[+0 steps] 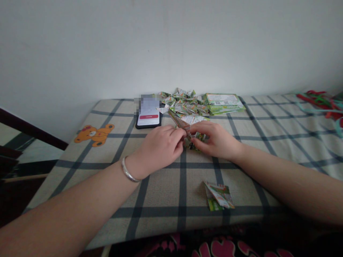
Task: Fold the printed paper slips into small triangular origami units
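In the middle of the table, my left hand [162, 148] and my right hand [215, 141] meet over a creased printed paper [180, 122]. The left fingers are curled and pinch its near edge. From the other side, my right thumb and fingers close on the same paper. Parts of it are hidden under both hands, so I cannot tell its full shape. Just beyond lie several folded green-and-white printed papers [184, 101] in a loose pile. Closer to me rests a single folded green printed paper [219, 195].
A phone [148, 119] with a lit screen lies left of the pile. To the right is a flat green printed stack [225, 104]. Red and green ribbons [317, 98] sit at the far right. The checked tablecloth [104, 185] bears a bear picture [95, 135]; a wall [171, 46] stands behind.
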{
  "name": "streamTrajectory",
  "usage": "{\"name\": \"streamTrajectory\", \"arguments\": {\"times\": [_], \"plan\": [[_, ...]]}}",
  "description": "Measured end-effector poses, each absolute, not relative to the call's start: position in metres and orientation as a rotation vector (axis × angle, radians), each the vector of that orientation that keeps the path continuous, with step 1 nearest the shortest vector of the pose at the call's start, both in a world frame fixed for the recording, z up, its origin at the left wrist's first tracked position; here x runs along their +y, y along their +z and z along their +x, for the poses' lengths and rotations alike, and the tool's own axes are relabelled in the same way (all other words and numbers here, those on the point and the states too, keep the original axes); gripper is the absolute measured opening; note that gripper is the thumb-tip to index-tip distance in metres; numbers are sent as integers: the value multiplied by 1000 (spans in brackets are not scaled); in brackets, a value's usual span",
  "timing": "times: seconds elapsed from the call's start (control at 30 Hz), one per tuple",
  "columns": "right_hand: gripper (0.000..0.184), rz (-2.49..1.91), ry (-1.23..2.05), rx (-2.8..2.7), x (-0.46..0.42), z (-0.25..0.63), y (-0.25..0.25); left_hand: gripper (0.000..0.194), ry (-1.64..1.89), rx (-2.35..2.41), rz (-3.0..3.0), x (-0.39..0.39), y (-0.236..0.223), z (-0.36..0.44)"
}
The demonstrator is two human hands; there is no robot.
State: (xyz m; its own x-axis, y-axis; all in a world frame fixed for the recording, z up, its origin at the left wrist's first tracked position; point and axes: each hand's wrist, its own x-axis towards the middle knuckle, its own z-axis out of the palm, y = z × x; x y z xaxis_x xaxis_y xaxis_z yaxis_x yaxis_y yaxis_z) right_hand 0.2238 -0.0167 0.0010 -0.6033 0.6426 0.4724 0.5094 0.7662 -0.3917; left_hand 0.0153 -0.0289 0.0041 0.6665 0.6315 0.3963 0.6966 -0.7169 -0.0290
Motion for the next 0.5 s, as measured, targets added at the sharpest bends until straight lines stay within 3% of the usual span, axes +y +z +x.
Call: {"name": "streamTrajectory", "arguments": {"times": [0.5], "plan": [[10, -1156, 16, -2284, -22, 225, 4, 19, -669, -937, -2733, -24, -2, 14]]}}
